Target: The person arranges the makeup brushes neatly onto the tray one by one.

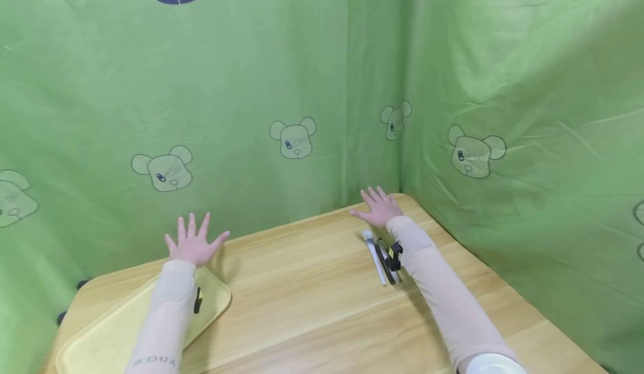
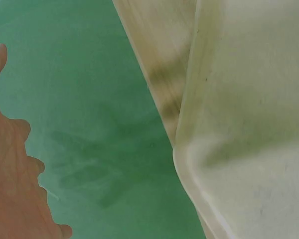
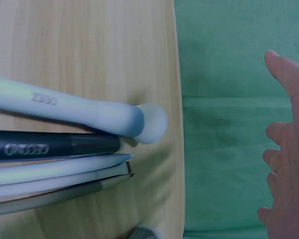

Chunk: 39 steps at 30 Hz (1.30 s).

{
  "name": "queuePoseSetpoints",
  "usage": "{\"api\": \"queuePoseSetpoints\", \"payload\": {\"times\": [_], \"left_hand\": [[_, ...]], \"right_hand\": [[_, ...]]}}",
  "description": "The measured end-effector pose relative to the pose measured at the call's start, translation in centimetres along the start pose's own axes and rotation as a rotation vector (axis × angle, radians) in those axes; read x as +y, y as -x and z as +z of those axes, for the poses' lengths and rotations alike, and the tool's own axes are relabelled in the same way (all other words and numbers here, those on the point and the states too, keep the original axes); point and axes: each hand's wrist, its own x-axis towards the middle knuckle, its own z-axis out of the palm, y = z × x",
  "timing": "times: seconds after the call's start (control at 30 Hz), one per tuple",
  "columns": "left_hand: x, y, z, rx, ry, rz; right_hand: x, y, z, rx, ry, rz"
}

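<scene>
White brush [image 3: 78,108]: lettering [image 3: 44,99] in right wrist view, not head view.

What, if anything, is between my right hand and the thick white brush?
Nothing visible stands between your right hand and the thick white brush; the black-handled tool lies alongside it, not in between.

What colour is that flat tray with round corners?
The flat tray is pale yellow, best seen in the head view.

Tray [image 1: 103,332] left on table [image 1: 282,307], brushes [image 1: 374,257] right, curtain [image 1: 241,83] behind
</scene>
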Motion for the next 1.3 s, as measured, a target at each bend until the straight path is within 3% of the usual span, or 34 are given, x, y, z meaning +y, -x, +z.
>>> {"api": "queuePoseSetpoints", "payload": {"times": [0.37, 0.73, 0.9, 1.13, 1.3], "left_hand": [[0.3, 0.3, 0.3, -0.001, 0.012, 0.011], [-1.1, 0.5, -0.3, 0.037, 0.01, 0.019], [-2.1, 1.9, -1.2, 0.061, 0.021, 0.017], [-3.5, 4.8, -2.6, 0.057, 0.01, 0.01], [-4.9, 7.3, -3.1, 0.068, 0.033, -0.008]], "right_hand": [[1.0, 0.4, 0.6, -0.014, -0.017, 0.017], [0.0, 0.2, -0.1, 0.002, 0.009, 0.009], [-0.2, 0.0, -0.2, 0.018, 0.017, -0.014], [-0.6, -0.3, 0.0, 0.124, -0.178, -0.103], [-2.1, -0.5, 0.3, 0.177, -0.227, -0.192]]}}
